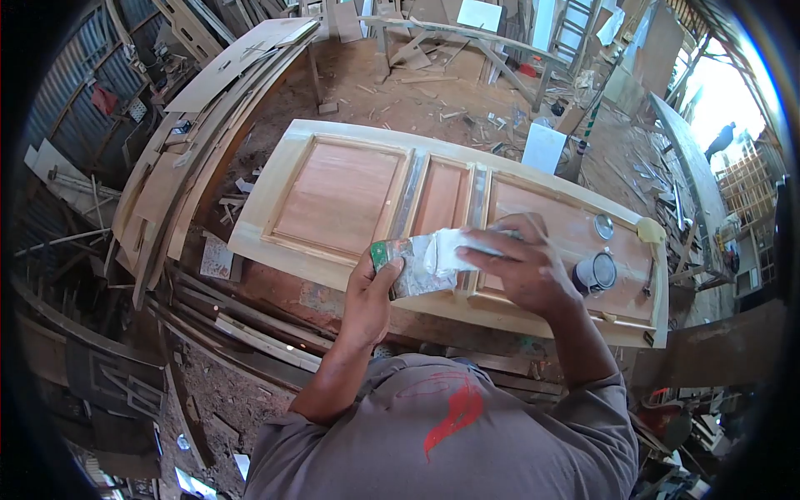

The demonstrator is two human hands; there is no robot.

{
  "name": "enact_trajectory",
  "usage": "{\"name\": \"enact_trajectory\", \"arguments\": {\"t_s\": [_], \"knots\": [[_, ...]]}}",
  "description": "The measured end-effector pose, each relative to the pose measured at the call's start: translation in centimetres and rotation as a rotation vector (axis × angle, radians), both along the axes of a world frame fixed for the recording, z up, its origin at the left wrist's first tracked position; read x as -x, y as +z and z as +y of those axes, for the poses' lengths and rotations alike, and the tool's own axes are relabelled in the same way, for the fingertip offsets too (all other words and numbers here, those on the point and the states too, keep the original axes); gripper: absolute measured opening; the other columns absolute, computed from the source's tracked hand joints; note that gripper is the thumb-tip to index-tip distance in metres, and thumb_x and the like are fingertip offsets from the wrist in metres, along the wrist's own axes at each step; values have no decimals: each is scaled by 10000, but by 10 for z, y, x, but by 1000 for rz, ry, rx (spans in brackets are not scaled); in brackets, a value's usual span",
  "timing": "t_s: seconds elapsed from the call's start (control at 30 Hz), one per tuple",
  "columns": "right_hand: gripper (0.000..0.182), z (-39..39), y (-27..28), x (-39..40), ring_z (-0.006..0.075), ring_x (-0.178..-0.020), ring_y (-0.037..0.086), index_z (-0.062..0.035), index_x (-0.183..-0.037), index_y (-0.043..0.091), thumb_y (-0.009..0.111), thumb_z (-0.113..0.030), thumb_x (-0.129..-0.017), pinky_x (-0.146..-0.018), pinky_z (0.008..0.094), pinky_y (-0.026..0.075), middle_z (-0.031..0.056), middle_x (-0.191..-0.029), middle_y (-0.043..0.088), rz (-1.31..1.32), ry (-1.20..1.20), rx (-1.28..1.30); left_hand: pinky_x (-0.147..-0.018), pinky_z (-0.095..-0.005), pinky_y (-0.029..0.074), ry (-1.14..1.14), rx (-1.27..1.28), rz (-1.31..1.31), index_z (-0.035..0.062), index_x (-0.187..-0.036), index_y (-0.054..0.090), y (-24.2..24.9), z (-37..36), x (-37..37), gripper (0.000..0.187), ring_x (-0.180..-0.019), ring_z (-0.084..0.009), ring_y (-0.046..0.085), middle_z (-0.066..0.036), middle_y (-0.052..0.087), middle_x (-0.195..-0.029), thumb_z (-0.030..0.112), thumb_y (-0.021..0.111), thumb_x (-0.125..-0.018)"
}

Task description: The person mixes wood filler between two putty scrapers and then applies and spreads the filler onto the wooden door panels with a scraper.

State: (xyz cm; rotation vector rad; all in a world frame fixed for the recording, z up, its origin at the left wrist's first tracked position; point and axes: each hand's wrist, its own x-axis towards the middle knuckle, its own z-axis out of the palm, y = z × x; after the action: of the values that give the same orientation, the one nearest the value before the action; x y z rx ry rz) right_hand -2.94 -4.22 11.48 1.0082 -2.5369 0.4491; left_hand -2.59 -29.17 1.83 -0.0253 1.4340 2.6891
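Note:
My left hand [368,302] grips one end of a flat, smeared mixing board [410,282], green at its corner, with the thumb on top. White putty [432,260] lies over the board's right part. In my right hand [532,268] is a putty spreader [454,248], its white blade pressed against the board; most of its handle is hidden by the fingers. Both hands are above a pale wooden panelled door [329,187], which lies flat with reddish inset panels. Grey strips of filler run along its dividing rails.
On the door's right end stand an open can [595,272], a round lid [603,226] and a yellow cloth or sponge [651,231]. Stacked boards [179,162] are at the left. A wooden bench [467,35] stands behind, with scraps on the ground. A distant person [720,142] is at right.

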Motion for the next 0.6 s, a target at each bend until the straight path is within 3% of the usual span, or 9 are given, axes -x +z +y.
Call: {"name": "enact_trajectory", "arguments": {"t_s": [0.6], "knots": [[596,-4,-15,7,272,-1136,579,-217,-1222,773,753,-51,-650,-1012,422,463,-40,-1346,701,-43,50,-62,-1016,-318,506,-13,47,26,-41,-1322,592,9,-8,1,286,-1115,-151,648,-89,689,-1205,35,544,-1051]]}}
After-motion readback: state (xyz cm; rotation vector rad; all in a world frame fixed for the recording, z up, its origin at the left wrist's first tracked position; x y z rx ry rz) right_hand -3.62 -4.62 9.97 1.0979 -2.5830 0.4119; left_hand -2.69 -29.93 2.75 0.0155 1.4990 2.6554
